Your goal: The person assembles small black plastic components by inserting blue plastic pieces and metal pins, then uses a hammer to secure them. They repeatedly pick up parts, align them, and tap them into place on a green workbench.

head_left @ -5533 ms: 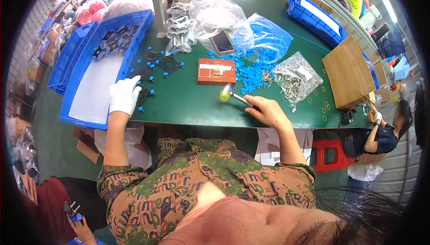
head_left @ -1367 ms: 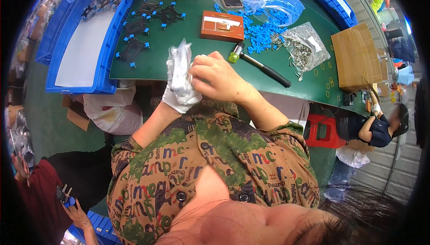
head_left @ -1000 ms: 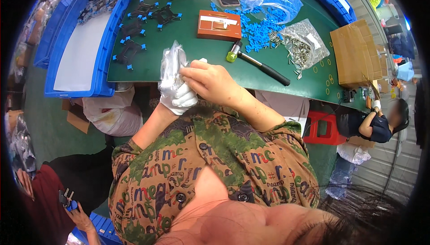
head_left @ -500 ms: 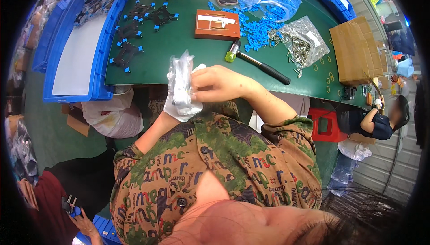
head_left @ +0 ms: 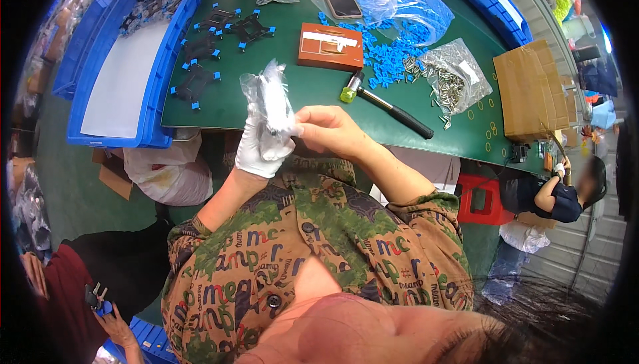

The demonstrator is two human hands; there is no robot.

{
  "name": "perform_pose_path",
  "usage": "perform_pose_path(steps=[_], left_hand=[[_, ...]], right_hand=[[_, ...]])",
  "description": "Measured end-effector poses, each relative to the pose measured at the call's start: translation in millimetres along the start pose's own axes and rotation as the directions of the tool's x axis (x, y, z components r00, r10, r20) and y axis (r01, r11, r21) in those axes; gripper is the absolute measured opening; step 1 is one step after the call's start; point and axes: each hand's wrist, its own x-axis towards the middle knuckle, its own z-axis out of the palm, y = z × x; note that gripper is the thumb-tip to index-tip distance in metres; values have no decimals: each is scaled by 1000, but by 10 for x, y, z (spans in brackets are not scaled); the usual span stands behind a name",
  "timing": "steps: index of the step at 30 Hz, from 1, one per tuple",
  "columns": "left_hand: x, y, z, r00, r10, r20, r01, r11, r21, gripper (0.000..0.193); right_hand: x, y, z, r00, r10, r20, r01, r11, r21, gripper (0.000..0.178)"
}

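My left hand (head_left: 257, 156), in a white glove, is closed around a crinkled clear plastic bag (head_left: 271, 97) with something white inside, held upright in front of the table's near edge. My right hand (head_left: 331, 131) is bare. Its thumb and fingertips pinch at the lower right side of the bag, beside the gloved fingers; exactly what lies between them is hard to see. Beyond the hands lie a hammer (head_left: 393, 109) with a black grip and yellow-green face, and a red-brown box (head_left: 330, 46). Black X-shaped frames (head_left: 195, 83) with blue tips lie to the left.
Small blue plastic parts (head_left: 385, 64) are heaped beyond the hammer, beside a bag of metal pins (head_left: 456, 77). A phone (head_left: 343, 3) lies at the back. A blue crate (head_left: 156, 77) flanks the left side; a cardboard box (head_left: 532, 87) stands right. Co-workers are at both sides.
The bag has tilted and opened out a little in my left hand. My right hand has shifted slightly right and down, its fingertips now at the bag's lower right side.
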Motion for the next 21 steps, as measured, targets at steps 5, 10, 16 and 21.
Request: perform_pose_path(steps=[5,10,16,21], left_hand=[[-17,-109,363,981,63,-185,-42,993,113,50],[11,-9,213,995,100,16,-101,973,206,59],[18,6,186,982,186,-31,-163,921,353,67],[80,-97,358,970,241,40,-236,881,410,77]], right_hand=[[-24,104,29,967,-240,-86,254,938,236,11],[-33,17,51,984,-180,7,123,702,702,20],[-115,40,133,765,-596,242,601,527,-601,15],[-320,143,104,929,-361,-85,367,927,77,18]])
